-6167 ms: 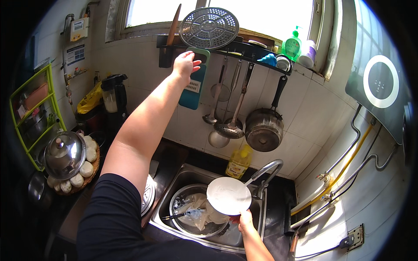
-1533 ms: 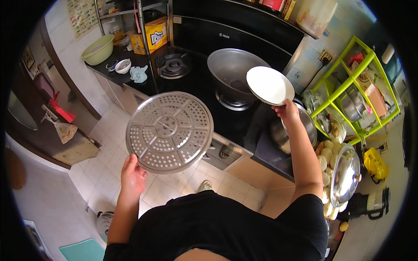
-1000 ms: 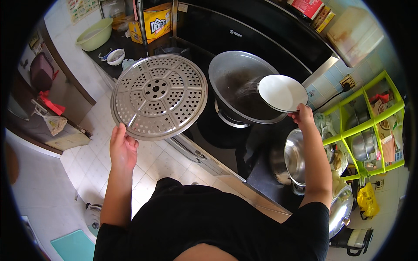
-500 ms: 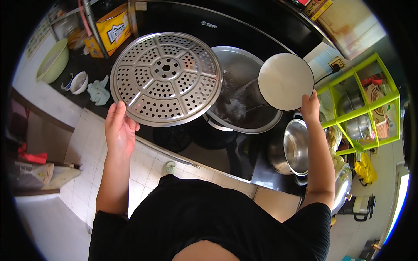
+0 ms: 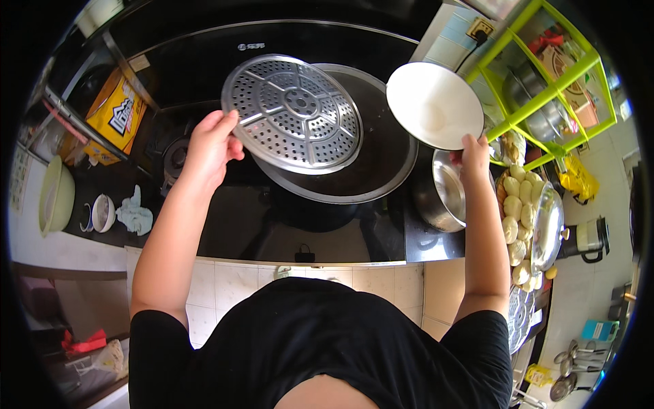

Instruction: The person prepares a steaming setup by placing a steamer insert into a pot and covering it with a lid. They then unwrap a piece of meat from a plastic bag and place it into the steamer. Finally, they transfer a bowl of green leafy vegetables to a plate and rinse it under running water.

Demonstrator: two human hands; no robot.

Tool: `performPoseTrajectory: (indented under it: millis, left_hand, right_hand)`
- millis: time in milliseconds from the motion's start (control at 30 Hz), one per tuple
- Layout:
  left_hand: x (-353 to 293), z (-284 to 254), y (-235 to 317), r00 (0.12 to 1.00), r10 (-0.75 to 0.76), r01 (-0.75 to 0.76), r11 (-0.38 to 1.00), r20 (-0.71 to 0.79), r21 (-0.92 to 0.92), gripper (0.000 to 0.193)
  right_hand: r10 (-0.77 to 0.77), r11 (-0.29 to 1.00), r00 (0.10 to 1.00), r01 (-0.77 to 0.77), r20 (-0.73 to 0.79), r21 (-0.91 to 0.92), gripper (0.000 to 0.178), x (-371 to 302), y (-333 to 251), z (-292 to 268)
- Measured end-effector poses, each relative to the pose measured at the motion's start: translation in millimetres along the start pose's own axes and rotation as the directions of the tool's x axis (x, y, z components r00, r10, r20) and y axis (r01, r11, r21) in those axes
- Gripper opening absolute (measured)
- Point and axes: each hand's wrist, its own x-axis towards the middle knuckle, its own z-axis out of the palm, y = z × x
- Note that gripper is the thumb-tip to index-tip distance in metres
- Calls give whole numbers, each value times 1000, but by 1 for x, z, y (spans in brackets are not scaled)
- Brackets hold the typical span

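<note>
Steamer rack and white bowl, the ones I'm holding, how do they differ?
The steamer rack is shiny metal punched with holes; the white bowl is plain inside, with none showing. The steamer rack looks wider and flatter, the white bowl smaller and dished. The left hand grips the steamer rack, the right hand the white bowl. Both are round and held by the edge.

Bold dark-and-white lettering (image 5: pixel 121 117) is running across the yellow box (image 5: pixel 109 129) at the left. A small round emblem (image 5: pixel 241 47) and a few pale characters (image 5: pixel 257 46) are showing on the black back panel (image 5: pixel 320 44). The teal board (image 5: pixel 594 330), lower right, is perhaps carrying print too small to read.
</note>
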Motion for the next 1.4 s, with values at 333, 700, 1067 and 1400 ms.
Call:
performPoseTrajectory:
  millis: [333,700,1067,1400]
  left_hand:
    - [65,70,-30,966,-258,117,473,10,873,28]
    - [73,104,-42,965,-254,-186,-492,64,851,51]
    - [119,107,-111,773,-620,-334,-218,134,917,108]
    - [103,157,-107,845,-528,-369,-468,81,803,104]
  right_hand:
    - [136,920,991,-128,5,370,21,-67,27,-75]
    - [117,926,993,-104,-14,363,26,-107,48,-119]
    - [212,907,976,-212,40,364,32,-131,64,-138]
    - [266,902,964,-255,18,349,33,-143,83,-173]
